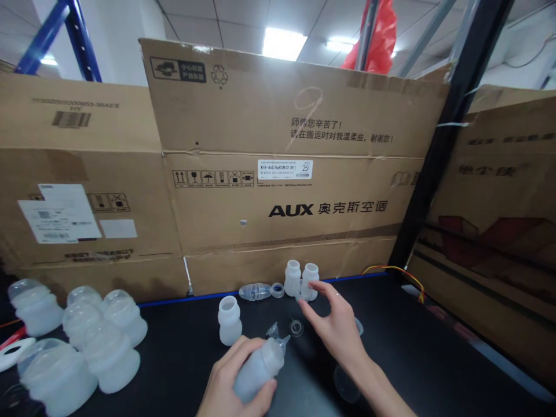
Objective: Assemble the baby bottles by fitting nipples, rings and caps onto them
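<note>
My left hand (243, 376) is wrapped around a milky white silicone bottle (259, 370), tilted to the right, with a clear pointed nipple (283, 341) at its top. My right hand (333, 318) reaches further back, thumb and index finger around a small clear cap (305, 291); the cap's exact shape is hard to make out. Right behind those fingers stand two open white bottles (292, 279). Another open bottle (229, 321) stands upright beyond my left hand. A clear nipple piece (273, 330) and a clear round disc (296, 328) lie between my hands.
Several white bottles with clear domed caps (108, 353) cluster at the left. Clear parts (255, 291) and a ring (277, 290) lie by the cardboard wall (286, 231). A clear domed cap (346, 383) is partly under my right forearm. A black post (438, 139) rises at the right.
</note>
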`<state>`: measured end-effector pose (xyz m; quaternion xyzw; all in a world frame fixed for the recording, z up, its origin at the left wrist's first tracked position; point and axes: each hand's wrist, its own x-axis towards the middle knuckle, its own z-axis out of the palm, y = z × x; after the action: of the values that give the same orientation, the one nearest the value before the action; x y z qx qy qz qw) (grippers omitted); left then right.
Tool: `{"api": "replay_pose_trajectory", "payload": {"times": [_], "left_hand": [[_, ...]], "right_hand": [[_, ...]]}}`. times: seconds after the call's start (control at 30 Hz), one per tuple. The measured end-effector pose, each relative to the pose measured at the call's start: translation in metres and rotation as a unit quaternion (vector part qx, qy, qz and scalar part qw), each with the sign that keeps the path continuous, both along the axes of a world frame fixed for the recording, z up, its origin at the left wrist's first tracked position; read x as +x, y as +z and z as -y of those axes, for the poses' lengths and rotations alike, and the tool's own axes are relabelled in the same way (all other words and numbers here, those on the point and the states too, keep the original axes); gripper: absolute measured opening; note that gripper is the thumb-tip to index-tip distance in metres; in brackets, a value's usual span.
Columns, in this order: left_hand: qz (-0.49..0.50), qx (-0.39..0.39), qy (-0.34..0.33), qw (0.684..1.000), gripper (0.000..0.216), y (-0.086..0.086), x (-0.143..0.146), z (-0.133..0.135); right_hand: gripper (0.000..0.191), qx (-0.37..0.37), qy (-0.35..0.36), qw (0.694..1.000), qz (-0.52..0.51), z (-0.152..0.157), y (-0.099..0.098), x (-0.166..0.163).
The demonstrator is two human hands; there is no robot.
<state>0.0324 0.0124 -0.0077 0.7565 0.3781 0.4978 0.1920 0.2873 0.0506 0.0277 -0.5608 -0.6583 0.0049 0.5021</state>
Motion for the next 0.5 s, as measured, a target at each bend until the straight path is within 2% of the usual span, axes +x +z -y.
{"api": "replay_pose_trajectory", "payload": {"times": [0.1,0.17,0.23,0.33,0.4,0.5], "left_hand": [[0.003,0.005,0.0,1.0,0.036,-0.001,0.0,0.0],[0.003,0.001,-0.004,1.0,0.036,0.001,0.001,0.001],[0.004,-0.001,-0.005,1.0,0.035,0.003,0.001,0.002],[0.006,-0.008,-0.009,1.0,0.031,0.006,0.002,0.004],[0.005,-0.018,-0.02,1.0,0.03,0.008,0.003,0.005],[-0.008,-0.032,-0.056,0.998,0.033,0.01,0.001,0.005]], "right_hand": [[0.034,0.037,0.008,0.999,-0.03,0.008,0.011,0.002],[0.033,0.035,0.054,0.997,-0.049,0.016,0.02,0.004],[0.035,-0.011,0.141,0.987,-0.081,0.024,0.029,0.006],[0.039,-0.123,0.271,0.944,-0.142,0.036,0.036,0.006],[0.039,-0.165,0.317,0.922,-0.146,0.043,0.036,0.002],[0.038,-0.172,0.357,0.914,-0.091,0.049,0.033,-0.007]]}}
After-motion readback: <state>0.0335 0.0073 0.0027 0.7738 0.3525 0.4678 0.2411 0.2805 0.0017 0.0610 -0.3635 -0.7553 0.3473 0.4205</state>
